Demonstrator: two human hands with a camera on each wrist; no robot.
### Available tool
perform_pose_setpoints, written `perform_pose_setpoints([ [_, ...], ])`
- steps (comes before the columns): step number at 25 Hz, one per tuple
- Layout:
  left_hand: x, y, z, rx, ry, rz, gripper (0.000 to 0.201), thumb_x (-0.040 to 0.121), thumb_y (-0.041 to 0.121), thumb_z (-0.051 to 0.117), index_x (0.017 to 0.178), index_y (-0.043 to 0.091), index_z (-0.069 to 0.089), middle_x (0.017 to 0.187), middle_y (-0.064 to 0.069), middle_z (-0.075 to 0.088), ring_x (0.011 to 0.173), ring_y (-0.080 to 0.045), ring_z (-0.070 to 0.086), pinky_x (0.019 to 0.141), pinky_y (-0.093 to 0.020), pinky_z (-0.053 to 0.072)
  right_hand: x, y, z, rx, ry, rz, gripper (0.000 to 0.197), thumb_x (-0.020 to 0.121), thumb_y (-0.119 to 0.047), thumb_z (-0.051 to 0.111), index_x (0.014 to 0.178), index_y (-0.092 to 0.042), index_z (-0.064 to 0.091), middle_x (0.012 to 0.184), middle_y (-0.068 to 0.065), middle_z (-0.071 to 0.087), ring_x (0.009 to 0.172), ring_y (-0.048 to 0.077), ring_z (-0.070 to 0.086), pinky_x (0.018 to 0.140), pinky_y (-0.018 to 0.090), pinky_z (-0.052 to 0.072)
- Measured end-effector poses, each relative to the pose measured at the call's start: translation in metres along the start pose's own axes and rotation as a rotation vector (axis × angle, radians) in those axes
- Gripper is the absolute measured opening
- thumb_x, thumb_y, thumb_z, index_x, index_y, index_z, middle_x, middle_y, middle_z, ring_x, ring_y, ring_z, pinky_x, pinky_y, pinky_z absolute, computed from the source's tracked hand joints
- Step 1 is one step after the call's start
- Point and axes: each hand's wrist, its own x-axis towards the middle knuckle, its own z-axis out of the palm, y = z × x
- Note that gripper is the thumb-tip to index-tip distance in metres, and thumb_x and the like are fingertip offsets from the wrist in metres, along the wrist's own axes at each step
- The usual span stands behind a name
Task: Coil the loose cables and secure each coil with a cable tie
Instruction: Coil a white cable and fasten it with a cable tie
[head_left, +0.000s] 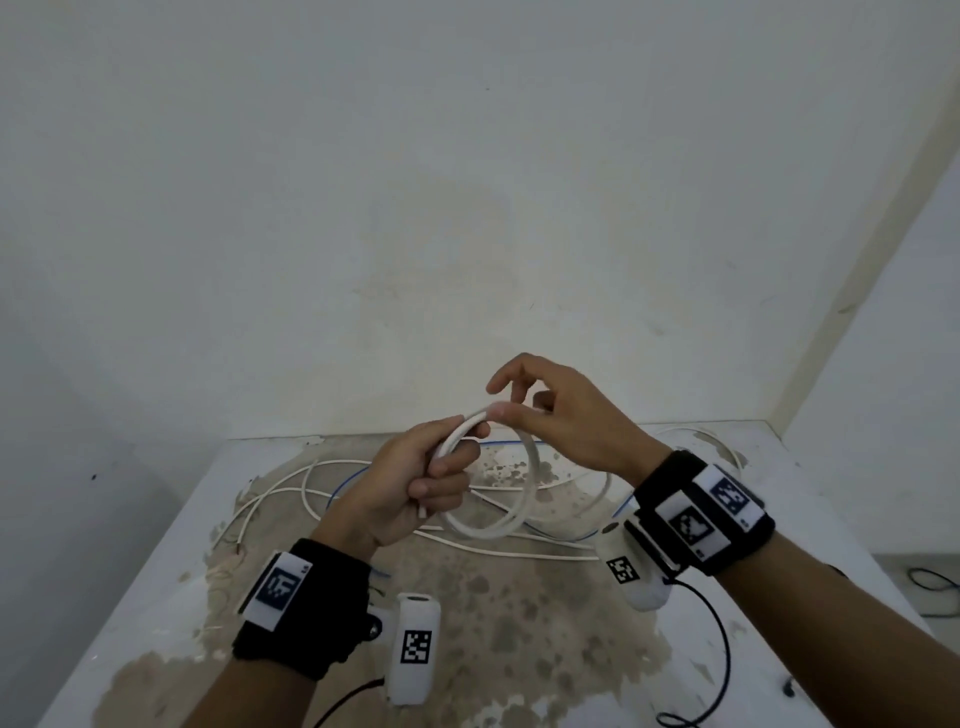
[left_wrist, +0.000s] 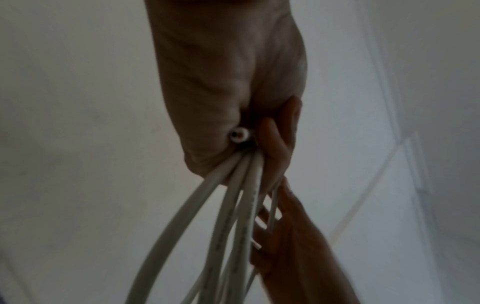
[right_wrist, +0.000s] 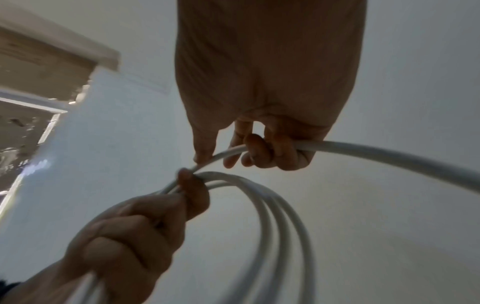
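Observation:
Above the table my left hand (head_left: 431, 483) grips a coil of thick white cable (head_left: 524, 488), several loops bunched in the fist (left_wrist: 249, 156). A cut cable end (left_wrist: 239, 134) shows at the palm. My right hand (head_left: 535, 405) holds the running strand of the same white cable (right_wrist: 389, 154), thumb and curled fingers round it, right beside the left thumb (right_wrist: 192, 185). The loops (right_wrist: 283, 216) hang below both hands. No cable tie shows in any view.
Loose thin white cables (head_left: 291, 493) and a blue cable (head_left: 343, 483) sprawl over the stained white table (head_left: 519, 649) under the hands. A wall stands close behind, another at the right. Black leads (head_left: 722, 649) trail from the wrist cameras.

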Motion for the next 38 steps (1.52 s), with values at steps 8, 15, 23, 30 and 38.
perform_pose_setpoints([
  [8, 0.008, -0.004, -0.003, -0.325, -0.047, 0.142, 0.032, 0.101, 0.023, 0.033, 0.098, 0.004, 0.058, 0.048, 0.007, 0.028, 0.034, -0.005, 0.018, 0.033, -0.017, 0.021, -0.015, 0.028, 0.008, 0.203, -0.118, 0.222, 0.018, 0.103, -0.021, 0.053, 0.107, -0.010, 0.067, 0.065, 0.003, 0.068, 0.050, 0.010, 0.052, 0.050, 0.022, 0.039],
  [15, 0.019, -0.010, 0.002, 0.012, 0.400, 0.271, 0.051, 0.104, 0.040, 0.028, 0.112, 0.003, 0.061, 0.048, 0.007, 0.025, 0.036, -0.006, 0.026, 0.037, -0.019, 0.025, -0.008, 0.023, 0.020, 0.721, 0.067, 0.401, 0.022, 0.101, -0.018, 0.057, 0.121, -0.014, 0.063, 0.064, -0.002, 0.054, 0.055, 0.013, 0.036, 0.042, 0.021, 0.029],
  [23, 0.020, -0.004, -0.006, 0.381, 0.671, 0.424, 0.028, 0.102, 0.034, 0.043, 0.118, 0.021, 0.062, 0.052, 0.009, 0.030, 0.045, -0.008, 0.021, 0.041, -0.022, 0.019, -0.022, 0.023, 0.023, 0.536, -0.178, 0.302, 0.020, 0.102, -0.019, 0.055, 0.122, -0.013, 0.057, 0.071, 0.010, 0.065, 0.045, 0.014, 0.035, 0.045, 0.025, 0.030],
  [30, 0.020, -0.008, -0.011, 0.390, 0.646, 0.347, 0.032, 0.103, 0.032, 0.042, 0.090, 0.008, 0.060, 0.056, 0.003, 0.030, 0.043, -0.008, 0.020, 0.039, -0.020, 0.018, -0.025, 0.022, 0.026, 0.451, -0.035, 0.197, 0.038, 0.103, -0.018, 0.053, 0.137, -0.036, 0.051, 0.075, 0.009, 0.064, 0.048, 0.012, 0.035, 0.045, 0.025, 0.029],
  [38, 0.008, -0.002, -0.007, 0.006, 0.296, 0.017, 0.044, 0.103, 0.036, 0.033, 0.089, 0.005, 0.062, 0.049, 0.006, 0.024, 0.035, -0.005, 0.020, 0.035, -0.020, 0.019, -0.014, 0.030, 0.020, 0.498, 0.015, 0.283, 0.029, 0.102, -0.019, 0.055, 0.128, -0.027, 0.064, 0.072, 0.004, 0.060, 0.046, 0.011, 0.033, 0.044, 0.022, 0.028],
])
